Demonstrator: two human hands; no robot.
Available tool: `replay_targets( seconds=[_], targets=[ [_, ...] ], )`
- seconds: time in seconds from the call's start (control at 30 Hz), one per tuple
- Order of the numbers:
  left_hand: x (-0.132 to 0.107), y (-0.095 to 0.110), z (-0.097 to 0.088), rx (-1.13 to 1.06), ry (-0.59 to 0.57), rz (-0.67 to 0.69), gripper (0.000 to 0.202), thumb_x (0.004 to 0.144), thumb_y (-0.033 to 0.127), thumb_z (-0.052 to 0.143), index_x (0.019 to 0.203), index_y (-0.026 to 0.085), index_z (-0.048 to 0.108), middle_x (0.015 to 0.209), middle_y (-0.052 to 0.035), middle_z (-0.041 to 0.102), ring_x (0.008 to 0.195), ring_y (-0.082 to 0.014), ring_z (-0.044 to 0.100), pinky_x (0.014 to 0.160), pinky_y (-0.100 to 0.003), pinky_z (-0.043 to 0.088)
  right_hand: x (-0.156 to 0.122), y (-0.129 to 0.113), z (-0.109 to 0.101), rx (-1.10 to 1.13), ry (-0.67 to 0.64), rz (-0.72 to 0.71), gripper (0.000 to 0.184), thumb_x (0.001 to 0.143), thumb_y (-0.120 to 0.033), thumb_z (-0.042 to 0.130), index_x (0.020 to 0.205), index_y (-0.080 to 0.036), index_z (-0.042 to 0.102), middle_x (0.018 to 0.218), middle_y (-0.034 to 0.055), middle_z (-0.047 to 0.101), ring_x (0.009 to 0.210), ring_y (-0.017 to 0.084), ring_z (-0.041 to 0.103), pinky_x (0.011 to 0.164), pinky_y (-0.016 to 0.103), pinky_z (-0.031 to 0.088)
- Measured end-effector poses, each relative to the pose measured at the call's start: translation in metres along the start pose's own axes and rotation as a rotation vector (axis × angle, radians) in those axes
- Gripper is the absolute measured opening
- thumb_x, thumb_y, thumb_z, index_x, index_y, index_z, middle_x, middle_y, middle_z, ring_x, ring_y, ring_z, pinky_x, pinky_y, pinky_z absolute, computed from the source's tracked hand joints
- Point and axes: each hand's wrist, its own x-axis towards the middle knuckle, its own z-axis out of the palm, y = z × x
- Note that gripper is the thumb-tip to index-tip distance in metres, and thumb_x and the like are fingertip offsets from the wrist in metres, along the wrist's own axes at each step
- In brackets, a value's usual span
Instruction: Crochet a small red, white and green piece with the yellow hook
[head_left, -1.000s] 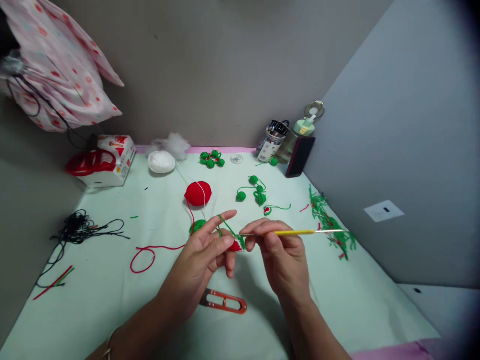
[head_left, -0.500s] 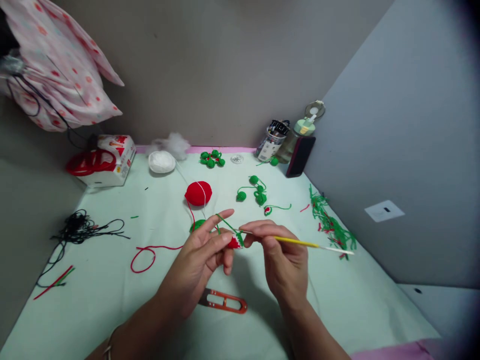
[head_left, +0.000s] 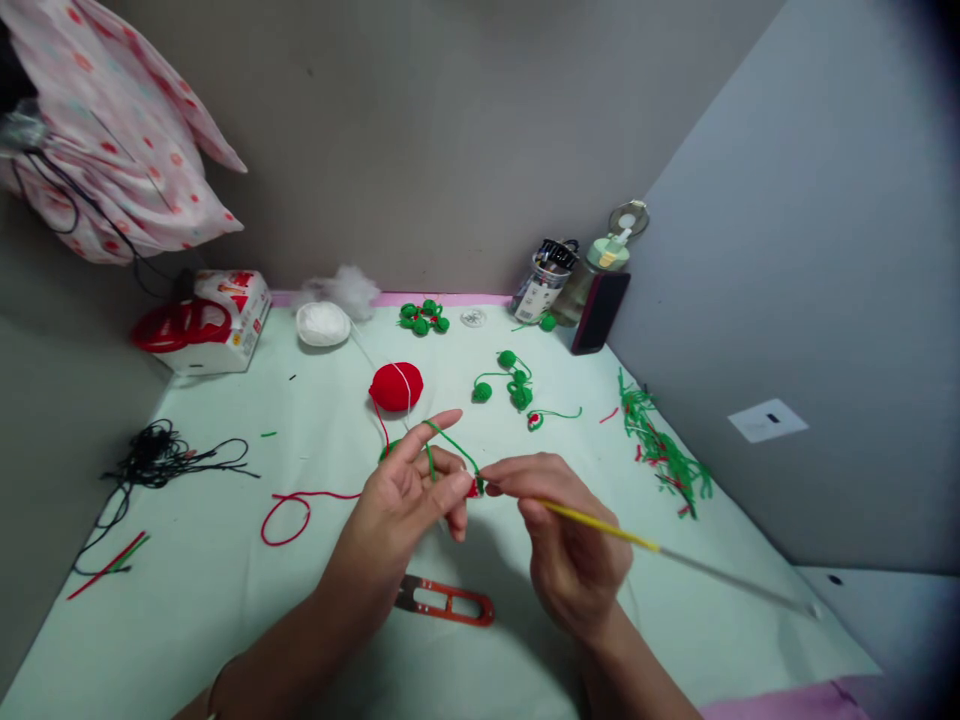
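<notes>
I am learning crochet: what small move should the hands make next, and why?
Probably the right hand should catch the green yarn with the crochet hook and draw it through the red piece: the hook tip sits at the piece, and the left hand holds the yarn over its forefinger.

Pale green worktop (head_left: pixel 225 620), pink-edged along the back wall. Near the front edge, orange snips (head_left: pixel 446 601); at left, tangled black cord (head_left: pixel 154 455) and a red yarn loop (head_left: pixel 289 515); mid-surface, red yarn ball (head_left: pixel 396 386); farther back, white yarn ball (head_left: pixel 323 323), green pompoms (head_left: pixel 422 317), carton (head_left: pixel 225 320); at right, green yarn scraps (head_left: pixel 664 455).
</notes>
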Motion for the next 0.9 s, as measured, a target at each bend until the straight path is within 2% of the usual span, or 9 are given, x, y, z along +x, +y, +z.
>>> replay_targets(
  seconds=[0.1, 0.2, 0.33, 0.47, 0.57, 0.67, 0.73, 0.8, 0.9],
  targets=[
    [0.0, -0.003, -0.001, 0.015, -0.008, 0.003, 0.071, 0.078, 0.026, 0.089, 0.142, 0.021, 0.06, 0.086, 0.0027, 0.064, 0.056, -0.0084, 0.055, 0.052, -0.023, 0.045, -0.005, -0.002, 0.003, -0.239, -0.056, -0.108, 0.043, 0.098, -0.009, 0.063, 0.132, -0.034, 0.071, 0.107, 0.0064, 0.079, 0.094, 0.023, 0.076, 0.076, 0.038, 0.064],
    [-0.001, -0.002, -0.003, -0.052, -0.091, -0.108, 0.073, 0.08, 0.03, 0.088, 0.146, 0.02, 0.058, 0.07, 0.0081, 0.056, 0.041, -0.0019, 0.033, 0.04, -0.018, 0.024, -0.011, -0.001, 0.006, -0.346, -0.024, -0.117, 0.057, 0.089, -0.005, 0.074, 0.132, -0.042, 0.071, 0.104, 0.0031, 0.078, 0.095, 0.024, 0.075, 0.078, 0.037, 0.064],
    [-0.002, 0.007, -0.005, -0.184, -0.13, -0.218, 0.061, 0.085, 0.025, 0.083, 0.14, 0.011, 0.062, 0.051, 0.0151, 0.037, 0.042, -0.0018, 0.014, 0.041, -0.018, 0.015, -0.006, 0.0, 0.005, -0.135, 0.089, 0.003, 0.034, 0.098, -0.011, 0.063, 0.12, -0.034, 0.077, 0.097, 0.0046, 0.075, 0.086, 0.022, 0.071, 0.072, 0.038, 0.06],
    [-0.003, 0.012, -0.004, -0.144, -0.1, -0.15, 0.06, 0.083, 0.023, 0.084, 0.139, 0.017, 0.064, 0.069, 0.0078, 0.055, 0.042, 0.0011, 0.02, 0.041, -0.018, 0.015, 0.006, 0.0, 0.006, 0.303, 0.164, 0.227, 0.021, 0.104, -0.023, 0.058, 0.1, -0.027, 0.079, 0.084, 0.0043, 0.072, 0.073, 0.019, 0.067, 0.065, 0.035, 0.057],
    [-0.004, 0.007, -0.002, -0.067, -0.095, -0.11, 0.055, 0.083, 0.028, 0.086, 0.135, 0.023, 0.069, 0.09, 0.001, 0.064, 0.041, 0.0028, 0.029, 0.04, -0.019, 0.018, 0.01, -0.001, 0.012, 0.286, 0.124, 0.253, 0.016, 0.101, -0.025, 0.065, 0.099, -0.028, 0.081, 0.093, 0.0059, 0.077, 0.084, 0.021, 0.071, 0.07, 0.036, 0.059],
    [-0.005, -0.001, -0.001, -0.023, -0.047, -0.051, 0.054, 0.082, 0.027, 0.087, 0.133, 0.027, 0.071, 0.097, 0.0005, 0.064, 0.043, 0.002, 0.039, 0.041, -0.018, 0.026, 0.007, -0.004, 0.015, 0.15, 0.133, 0.188, 0.022, 0.101, -0.018, 0.063, 0.107, -0.03, 0.081, 0.096, 0.0059, 0.079, 0.089, 0.022, 0.073, 0.071, 0.035, 0.061],
    [-0.005, -0.005, -0.001, -0.039, -0.019, -0.019, 0.057, 0.08, 0.023, 0.089, 0.134, 0.028, 0.071, 0.087, 0.0034, 0.063, 0.043, 0.0008, 0.042, 0.042, -0.017, 0.028, 0.003, -0.006, 0.014, -0.001, 0.085, 0.088, 0.029, 0.099, -0.012, 0.064, 0.114, -0.031, 0.08, 0.101, 0.0066, 0.079, 0.089, 0.021, 0.074, 0.071, 0.035, 0.061],
    [-0.004, -0.006, -0.001, -0.102, -0.037, -0.062, 0.052, 0.082, 0.024, 0.087, 0.132, 0.024, 0.073, 0.066, 0.0079, 0.056, 0.041, -0.0001, 0.037, 0.041, -0.016, 0.026, 0.0, -0.006, 0.011, -0.166, 0.022, -0.016, 0.036, 0.096, -0.009, 0.066, 0.119, -0.033, 0.08, 0.109, 0.0078, 0.078, 0.094, 0.023, 0.074, 0.075, 0.037, 0.061],
    [-0.002, 0.0, -0.002, -0.228, -0.077, -0.18, 0.038, 0.087, 0.024, 0.083, 0.123, 0.015, 0.077, 0.047, 0.0128, 0.038, 0.04, -0.0009, 0.023, 0.04, -0.014, 0.021, 0.002, -0.004, 0.005, -0.112, 0.078, 0.028, 0.032, 0.098, -0.011, 0.064, 0.116, -0.033, 0.08, 0.102, 0.0068, 0.078, 0.089, 0.022, 0.071, 0.073, 0.038, 0.059]
  ],
)
